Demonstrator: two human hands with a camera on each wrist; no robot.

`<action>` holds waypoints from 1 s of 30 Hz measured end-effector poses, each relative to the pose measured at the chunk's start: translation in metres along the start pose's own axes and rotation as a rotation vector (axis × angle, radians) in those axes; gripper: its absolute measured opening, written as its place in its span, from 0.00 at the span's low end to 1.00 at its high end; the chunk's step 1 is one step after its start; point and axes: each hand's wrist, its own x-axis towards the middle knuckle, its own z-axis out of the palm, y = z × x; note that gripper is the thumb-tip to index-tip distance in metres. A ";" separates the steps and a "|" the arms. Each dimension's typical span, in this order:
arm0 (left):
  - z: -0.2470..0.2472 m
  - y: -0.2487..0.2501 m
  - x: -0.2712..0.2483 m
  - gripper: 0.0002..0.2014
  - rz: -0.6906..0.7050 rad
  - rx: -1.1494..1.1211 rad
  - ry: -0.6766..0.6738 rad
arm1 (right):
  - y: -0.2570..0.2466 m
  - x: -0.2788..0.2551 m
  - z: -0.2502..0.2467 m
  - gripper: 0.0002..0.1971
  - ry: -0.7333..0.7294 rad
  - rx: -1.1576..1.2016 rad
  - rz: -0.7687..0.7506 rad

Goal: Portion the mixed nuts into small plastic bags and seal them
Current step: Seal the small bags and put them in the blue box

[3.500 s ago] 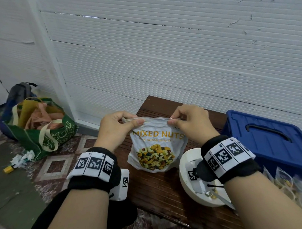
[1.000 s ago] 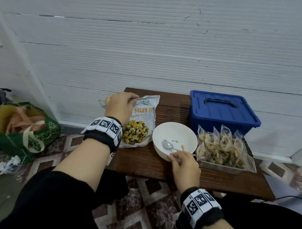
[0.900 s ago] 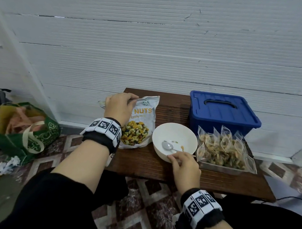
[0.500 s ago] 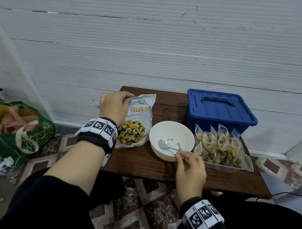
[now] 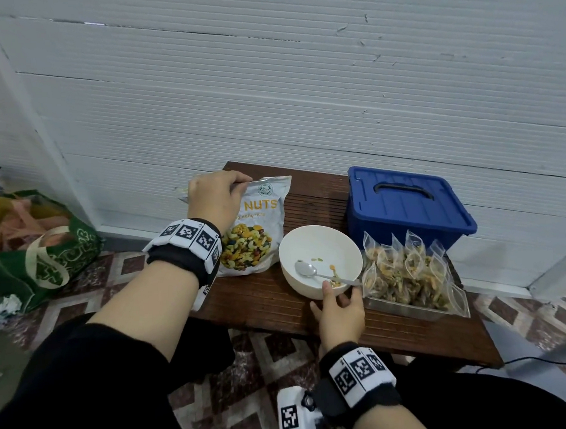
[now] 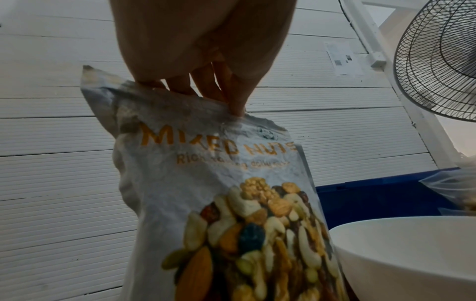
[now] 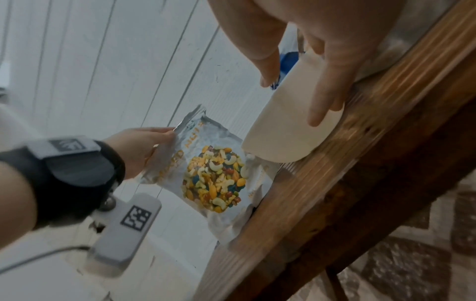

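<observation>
Two hands are busy here, and I read this as the refill step: the bowl (image 5: 320,261) is nearly empty, with only a few crumbs of nut and a spoon (image 5: 322,275) lying in it, while a tray (image 5: 403,308) of filled small bags (image 5: 405,267) sits just beside it on the right. My left hand (image 5: 217,200) has its fingers curled over the top edge of the nut pouch (image 5: 256,228), pinching it upright on the worktop (image 5: 265,298) just left of the bowl. My right hand (image 5: 339,308) cups the bowl's near wall, thumb and fingers spread and lightly bent against it; from the wrist view the fingers (image 7: 327,95) lie on the outside of the bowl rather than gripping hard. Next, I judge, I must open the pouch and tip it over the bowl, which needs the right hand to steady the bowl or come up to the pouch mouth. Room is tight: the bowl stands close to the worktop's near edge, the pouch close to its left edge, and the blue box (image 5: 406,203) fills the back right. The only free stretch is the strip in front of the tray. A careless tilt could send nuts onto the tiled floor (image 5: 265,375).
</observation>
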 end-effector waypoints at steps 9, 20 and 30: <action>0.001 -0.004 0.025 0.07 -0.071 -0.075 -0.019 | 0.000 0.013 0.012 0.31 0.050 0.113 0.072; 0.012 -0.028 0.092 0.11 -0.129 -0.135 -0.114 | -0.013 0.019 0.042 0.22 -0.167 0.000 0.221; 0.026 -0.044 0.140 0.06 -0.112 -0.247 -0.304 | -0.016 0.028 0.104 0.19 -0.487 -0.184 0.343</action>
